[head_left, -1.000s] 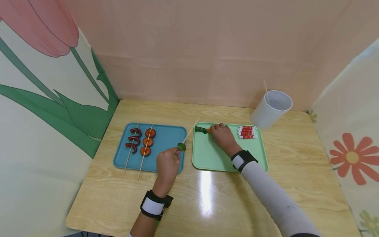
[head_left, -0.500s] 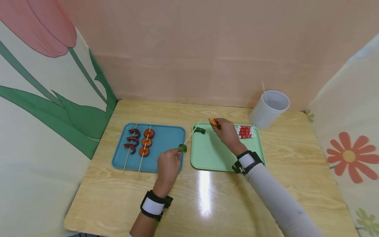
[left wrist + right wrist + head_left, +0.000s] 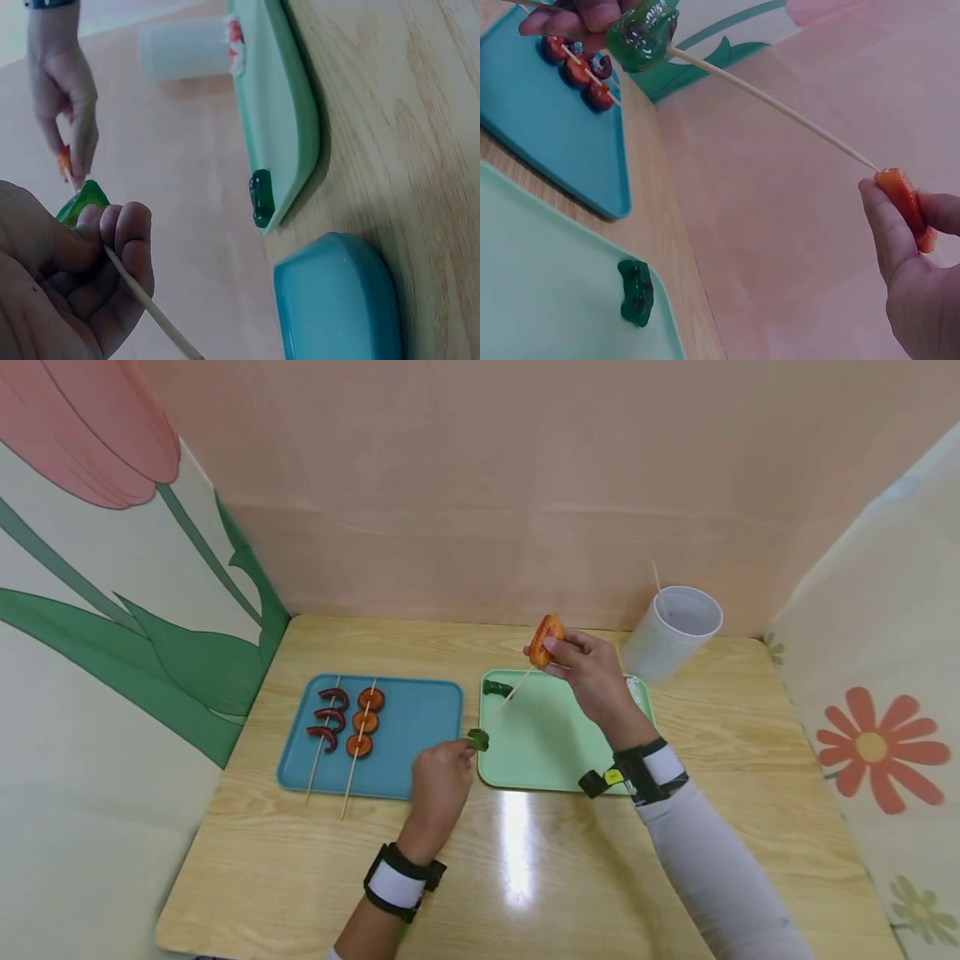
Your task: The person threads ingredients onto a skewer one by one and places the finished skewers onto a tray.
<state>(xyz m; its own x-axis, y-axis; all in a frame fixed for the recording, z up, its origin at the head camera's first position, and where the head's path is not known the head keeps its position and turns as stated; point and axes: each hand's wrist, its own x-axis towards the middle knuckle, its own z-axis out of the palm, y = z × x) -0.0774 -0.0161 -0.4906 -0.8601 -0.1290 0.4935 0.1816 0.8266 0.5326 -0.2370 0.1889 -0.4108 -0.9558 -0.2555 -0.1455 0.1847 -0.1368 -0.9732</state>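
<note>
My left hand (image 3: 442, 781) grips a wooden skewer (image 3: 772, 105) near a glossy green pepper-like piece (image 3: 641, 34) threaded on it. The skewer slants up to the right, over the green tray (image 3: 555, 760). At its far end my right hand (image 3: 600, 681) pinches an orange-red oblong food piece (image 3: 546, 642) between thumb and fingers. In the right wrist view the skewer's tip meets the edge of this piece; whether it has gone in, I cannot tell. Another dark green piece (image 3: 497, 687) lies in the green tray's far left corner.
On the left, a blue tray (image 3: 420, 693) bears two skewers, one with dark red curled pieces (image 3: 330, 717), one with orange-brown round slices (image 3: 365, 722). Behind the right hand stands a white cup (image 3: 667, 639) with a stick in it. Red-and-white pieces (image 3: 236, 45) are mostly hidden by the right hand.
My right hand has lifted the orange piece off the green tray and brought it up to the skewer's tip. The left hand, with the skewer, has shifted slightly right.
</note>
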